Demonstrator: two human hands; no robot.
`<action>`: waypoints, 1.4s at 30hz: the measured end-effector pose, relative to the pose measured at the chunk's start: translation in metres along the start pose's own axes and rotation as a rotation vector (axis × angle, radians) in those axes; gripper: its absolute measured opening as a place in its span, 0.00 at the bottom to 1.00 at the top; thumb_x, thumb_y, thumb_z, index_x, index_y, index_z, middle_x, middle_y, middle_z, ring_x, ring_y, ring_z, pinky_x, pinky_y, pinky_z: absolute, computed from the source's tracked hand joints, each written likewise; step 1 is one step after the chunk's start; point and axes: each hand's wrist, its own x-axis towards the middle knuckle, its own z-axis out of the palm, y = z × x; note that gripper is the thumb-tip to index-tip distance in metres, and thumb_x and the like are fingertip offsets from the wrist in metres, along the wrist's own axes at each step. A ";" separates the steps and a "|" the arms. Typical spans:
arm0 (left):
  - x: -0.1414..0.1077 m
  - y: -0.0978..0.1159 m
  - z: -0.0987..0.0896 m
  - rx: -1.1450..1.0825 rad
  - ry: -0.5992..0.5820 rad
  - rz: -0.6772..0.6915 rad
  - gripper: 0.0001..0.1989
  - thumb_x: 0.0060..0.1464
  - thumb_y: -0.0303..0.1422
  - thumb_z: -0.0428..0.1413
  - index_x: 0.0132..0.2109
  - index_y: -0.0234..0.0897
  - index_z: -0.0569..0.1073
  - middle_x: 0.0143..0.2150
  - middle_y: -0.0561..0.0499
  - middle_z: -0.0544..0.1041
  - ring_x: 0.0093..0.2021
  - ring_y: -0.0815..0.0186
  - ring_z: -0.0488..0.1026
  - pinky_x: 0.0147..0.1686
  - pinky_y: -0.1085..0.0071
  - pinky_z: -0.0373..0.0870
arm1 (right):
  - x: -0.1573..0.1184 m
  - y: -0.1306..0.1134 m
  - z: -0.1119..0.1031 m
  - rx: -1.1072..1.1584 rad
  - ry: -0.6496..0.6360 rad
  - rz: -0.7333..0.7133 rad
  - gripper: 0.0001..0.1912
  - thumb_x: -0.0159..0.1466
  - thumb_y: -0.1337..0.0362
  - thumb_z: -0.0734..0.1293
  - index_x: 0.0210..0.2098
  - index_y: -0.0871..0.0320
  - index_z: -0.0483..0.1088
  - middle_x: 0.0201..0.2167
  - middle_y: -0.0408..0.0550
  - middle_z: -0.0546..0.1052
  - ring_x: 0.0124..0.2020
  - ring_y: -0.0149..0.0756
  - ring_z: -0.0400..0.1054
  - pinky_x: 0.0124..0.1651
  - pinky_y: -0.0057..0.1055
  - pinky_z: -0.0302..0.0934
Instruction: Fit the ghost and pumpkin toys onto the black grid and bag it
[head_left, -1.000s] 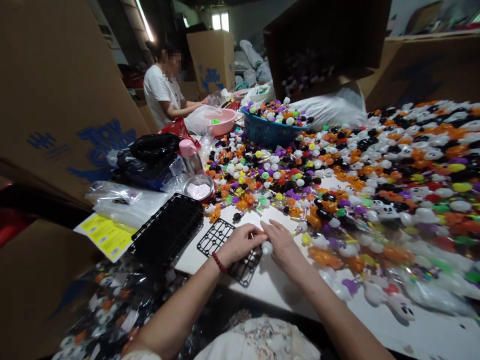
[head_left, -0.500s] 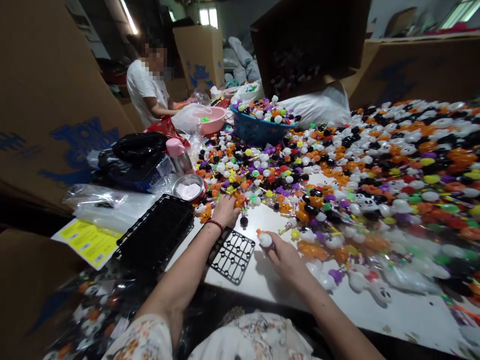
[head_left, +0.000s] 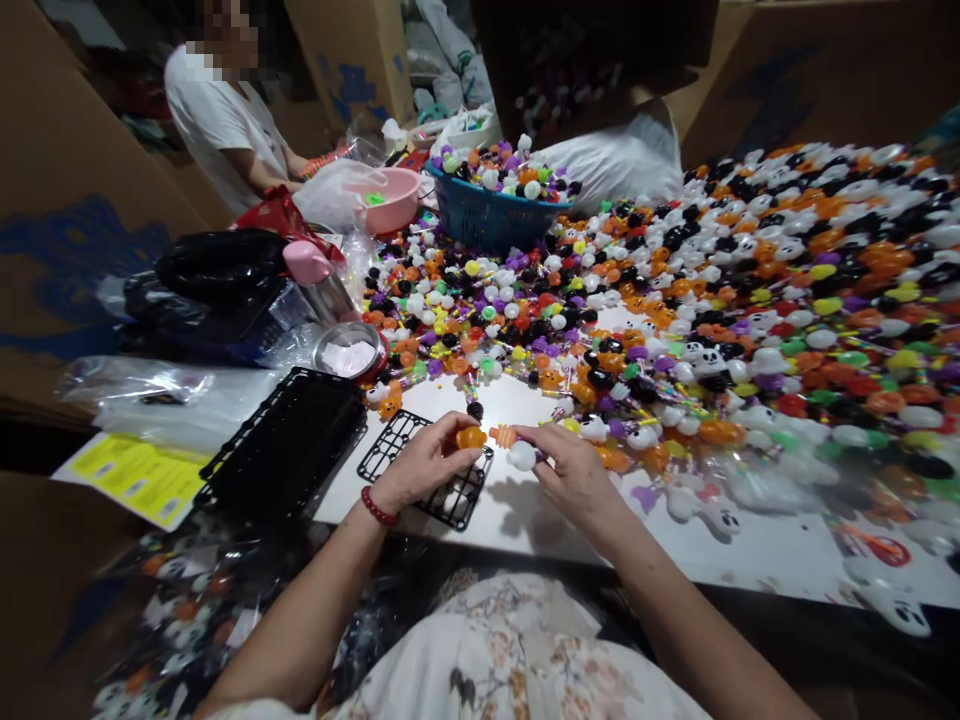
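Observation:
My left hand (head_left: 424,462) pinches an orange toy piece (head_left: 471,437) over a black grid tray (head_left: 450,505). Facing it, my right hand (head_left: 570,470) holds an orange striped piece (head_left: 504,436) together with a white piece (head_left: 523,456). The two orange pieces are close, end to end; whether they touch is hard to tell. Part of the grid tray is hidden under my left hand. Beyond the hands lies a wide pile of small colourful toys (head_left: 517,310).
Left are a stack of black trays (head_left: 289,450), a metal bowl (head_left: 346,350), a pink-lidded flask (head_left: 322,285) and plastic bags (head_left: 187,400). Behind stand a blue basket (head_left: 495,215) and a pink basin (head_left: 390,200). A person (head_left: 232,130) works at the back left.
My left hand has come back from the pile's edge with an orange piece and is now beside my right hand over the grid tray. The view has tilted down.

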 end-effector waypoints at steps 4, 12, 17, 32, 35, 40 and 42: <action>-0.002 0.003 0.003 0.071 -0.017 0.038 0.20 0.57 0.43 0.57 0.52 0.37 0.69 0.43 0.50 0.74 0.37 0.67 0.69 0.37 0.72 0.67 | -0.004 -0.007 -0.006 -0.166 -0.065 -0.009 0.24 0.59 0.77 0.59 0.51 0.55 0.73 0.37 0.50 0.73 0.40 0.39 0.67 0.44 0.34 0.64; -0.007 0.009 0.006 0.151 -0.115 0.099 0.19 0.64 0.44 0.47 0.55 0.39 0.67 0.44 0.50 0.72 0.41 0.65 0.68 0.43 0.70 0.66 | -0.008 -0.016 -0.015 -0.214 -0.152 -0.026 0.22 0.61 0.77 0.60 0.51 0.55 0.72 0.37 0.50 0.72 0.39 0.39 0.67 0.44 0.33 0.63; -0.012 0.008 0.008 0.132 -0.154 0.066 0.19 0.64 0.46 0.46 0.54 0.40 0.66 0.42 0.51 0.70 0.41 0.66 0.67 0.44 0.70 0.66 | -0.008 -0.017 -0.012 -0.079 -0.188 -0.015 0.24 0.58 0.79 0.59 0.49 0.57 0.73 0.33 0.47 0.73 0.35 0.36 0.67 0.39 0.30 0.61; -0.007 -0.007 0.022 -0.522 -0.202 -0.164 0.23 0.54 0.54 0.56 0.43 0.38 0.67 0.27 0.57 0.61 0.24 0.74 0.54 0.23 0.76 0.53 | -0.010 -0.008 0.010 0.448 -0.248 0.319 0.09 0.61 0.63 0.63 0.32 0.59 0.74 0.27 0.43 0.75 0.30 0.33 0.67 0.33 0.28 0.60; 0.000 -0.003 0.020 -0.497 -0.075 -0.104 0.21 0.55 0.52 0.56 0.45 0.40 0.66 0.25 0.60 0.58 0.21 0.75 0.52 0.21 0.77 0.48 | -0.006 -0.006 0.006 0.464 -0.218 0.366 0.11 0.61 0.58 0.67 0.36 0.59 0.74 0.29 0.42 0.75 0.30 0.32 0.66 0.34 0.27 0.59; 0.002 0.003 0.027 -0.269 0.061 -0.048 0.19 0.59 0.50 0.51 0.35 0.38 0.65 0.25 0.59 0.58 0.24 0.74 0.54 0.24 0.75 0.52 | -0.005 -0.013 0.000 0.424 -0.228 0.379 0.10 0.61 0.58 0.66 0.31 0.59 0.72 0.25 0.40 0.71 0.29 0.31 0.63 0.33 0.26 0.57; 0.000 0.003 0.035 -0.155 0.139 -0.008 0.20 0.61 0.50 0.48 0.32 0.38 0.63 0.26 0.58 0.58 0.27 0.72 0.56 0.28 0.75 0.56 | -0.007 -0.018 0.004 0.410 -0.206 0.371 0.07 0.60 0.62 0.65 0.27 0.59 0.70 0.23 0.40 0.70 0.27 0.30 0.62 0.31 0.25 0.55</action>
